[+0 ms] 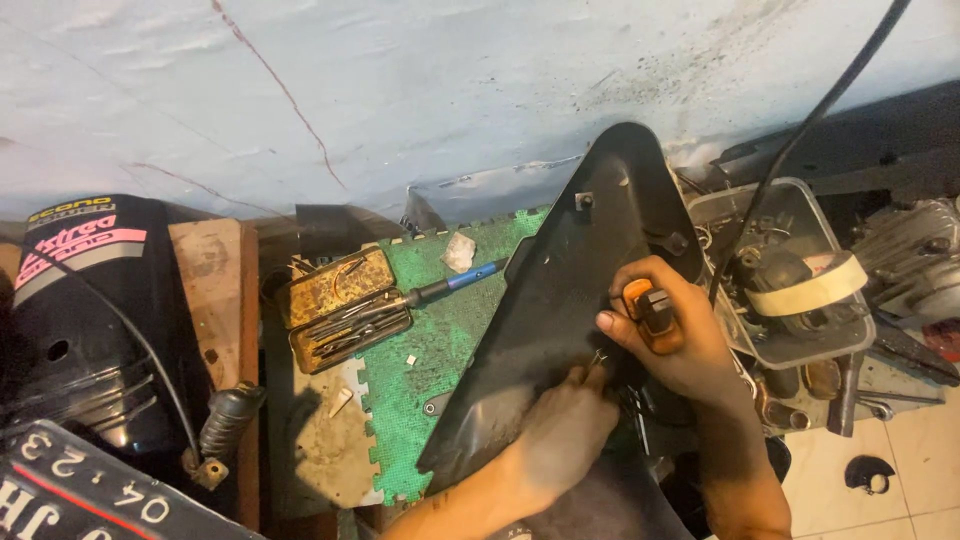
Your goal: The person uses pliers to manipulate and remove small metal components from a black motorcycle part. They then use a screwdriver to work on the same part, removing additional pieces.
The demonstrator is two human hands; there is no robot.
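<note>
Two hands on matte black, perhaps plastic, triangular panel.

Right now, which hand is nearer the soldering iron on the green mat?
Left. The left hand pinches a small screw on the black panel, nearer the soldering iron; the right hand is farther right.

A green foam mat carries an open rusty tool tin, a soldering iron and a black panel.

A pale, cracked wall stands behind the green mat. Right of the mat, below it, lies beige tiled floor.
</note>
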